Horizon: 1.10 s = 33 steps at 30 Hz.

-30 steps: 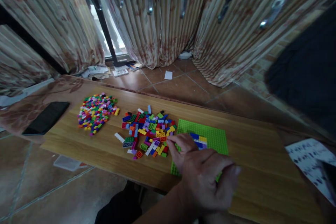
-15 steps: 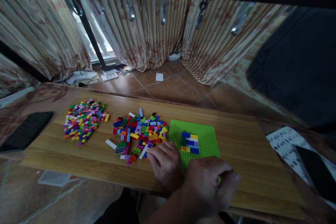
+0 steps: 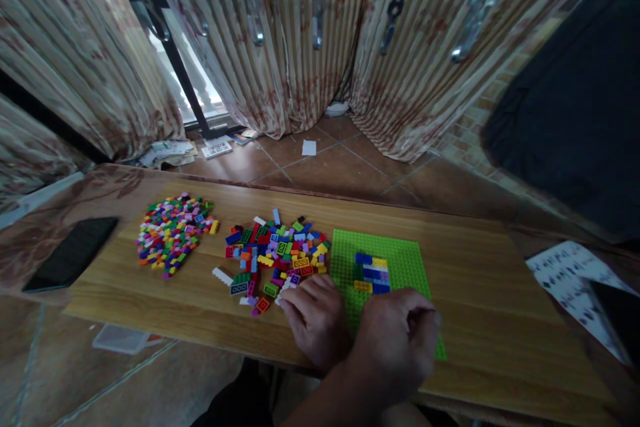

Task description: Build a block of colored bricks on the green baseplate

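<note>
My arms are crossed, the left forearm passing over the right. At the right, my left hand (image 3: 400, 340) is over the near part of a green studded baseplate (image 3: 407, 257), thumb and curled fingers drawn together; anything between them is hidden. On the plate sits a low block of building bricks (image 3: 373, 273) in blue, yellow, white, lavender and dark green. My right hand (image 3: 317, 320) rests at the near right edge of a pile of larger loose bricks (image 3: 265, 260). Its fingers are curled down beside a white brick, and their tips are hidden.
A heap of smaller bricks (image 3: 173, 230) lies left on the wooden board (image 3: 475, 313). A dark tablet (image 3: 70, 253) lies farther left. At the right are a printed sheet (image 3: 565, 280) and a black phone-like device (image 3: 613, 317). A clear plastic container (image 3: 120, 339) is below the board.
The view has shifted, so the board appears farther right. My left hand has moved left relative to the baseplate, uncovering its near right corner. My right hand stays by the pile; the bricks look unchanged.
</note>
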Available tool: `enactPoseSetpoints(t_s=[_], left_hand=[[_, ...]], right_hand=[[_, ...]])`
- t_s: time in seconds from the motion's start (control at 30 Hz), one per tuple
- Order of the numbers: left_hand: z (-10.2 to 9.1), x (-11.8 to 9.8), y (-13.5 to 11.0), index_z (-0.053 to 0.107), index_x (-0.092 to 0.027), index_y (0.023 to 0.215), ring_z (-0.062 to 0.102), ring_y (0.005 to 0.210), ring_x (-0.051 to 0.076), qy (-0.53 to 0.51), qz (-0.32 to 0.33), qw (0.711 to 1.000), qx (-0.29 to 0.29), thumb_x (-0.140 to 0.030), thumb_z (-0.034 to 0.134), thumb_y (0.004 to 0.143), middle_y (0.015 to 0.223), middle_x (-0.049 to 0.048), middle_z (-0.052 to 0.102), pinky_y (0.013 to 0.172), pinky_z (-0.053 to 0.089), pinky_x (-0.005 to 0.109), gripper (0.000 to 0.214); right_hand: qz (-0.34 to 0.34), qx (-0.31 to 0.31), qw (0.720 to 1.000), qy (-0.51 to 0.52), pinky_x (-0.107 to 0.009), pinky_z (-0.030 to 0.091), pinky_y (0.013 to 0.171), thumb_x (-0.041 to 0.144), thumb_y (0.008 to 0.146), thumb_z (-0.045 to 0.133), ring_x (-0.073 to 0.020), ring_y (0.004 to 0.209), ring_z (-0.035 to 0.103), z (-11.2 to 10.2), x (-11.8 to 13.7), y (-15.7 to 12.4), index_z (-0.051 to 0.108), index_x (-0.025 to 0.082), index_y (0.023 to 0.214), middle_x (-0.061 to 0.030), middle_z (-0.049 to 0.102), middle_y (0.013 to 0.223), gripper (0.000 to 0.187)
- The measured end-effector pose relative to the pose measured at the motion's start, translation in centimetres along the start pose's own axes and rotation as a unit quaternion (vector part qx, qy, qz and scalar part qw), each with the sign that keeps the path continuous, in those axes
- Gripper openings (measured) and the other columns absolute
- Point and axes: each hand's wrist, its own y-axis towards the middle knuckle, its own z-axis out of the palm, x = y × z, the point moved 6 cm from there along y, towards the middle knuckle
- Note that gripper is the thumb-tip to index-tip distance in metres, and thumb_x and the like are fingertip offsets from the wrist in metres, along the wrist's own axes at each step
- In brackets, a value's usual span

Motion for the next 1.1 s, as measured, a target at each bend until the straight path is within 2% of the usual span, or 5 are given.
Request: enactPoseSetpoints(t_s=[0.3,0.53,0.8,1.1], left_hand=[[0.3,0.2,-0.1,0.065,-0.013,0.077,0.046,0.054,0.007,-0.025,0.000,1.000,-0.017,-0.021,0.050,0.085,0.062,-0.0008,0.054,0.048,0.032,0.017,0.019],[0.4,1.1,-0.1,0.070,-0.014,0.084,0.051,0.056,0.008,-0.029,0.000,0.999,-0.031,-0.022,0.047,0.086,0.067,0.0018,0.062,0.049,0.036,0.017,0.024],[-0.4,0.9,-0.2,0.072,-0.015,0.085,0.053,0.055,0.009,-0.038,-0.023,0.998,-0.045,-0.019,0.049,0.083,0.068,0.0029,0.066,0.048,0.037,0.017,0.024],[-1.0,0.6,-0.3,0.073,-0.018,0.083,0.058,0.059,0.011,-0.039,-0.012,0.997,-0.065,-0.019,0.051,0.080,0.070,0.0019,0.069,0.052,0.043,0.018,0.022]], right_hand=[[0.003,-0.002,1.000,0.012,-0.033,0.038,0.069,0.017,0.092,0.053,-0.0166,0.070,0.053,-0.3,-0.4,-0.1,0.065,0.019,0.079,-0.0025,0.063,0.070,0.017],[0.004,-0.002,1.000,0.013,-0.033,0.039,0.068,0.015,0.092,0.055,-0.0170,0.069,0.056,-0.2,-0.8,-0.1,0.066,0.019,0.081,-0.0029,0.064,0.069,0.016],[0.001,-0.007,1.000,0.007,-0.033,0.042,0.069,0.014,0.091,0.056,-0.0180,0.072,0.059,-0.1,-1.3,0.0,0.067,0.020,0.084,-0.0030,0.066,0.071,0.014],[-0.004,-0.012,1.000,-0.002,-0.033,0.043,0.070,0.015,0.090,0.057,-0.0179,0.071,0.059,-0.2,-1.9,0.1,0.068,0.019,0.088,-0.0034,0.067,0.072,0.012]])
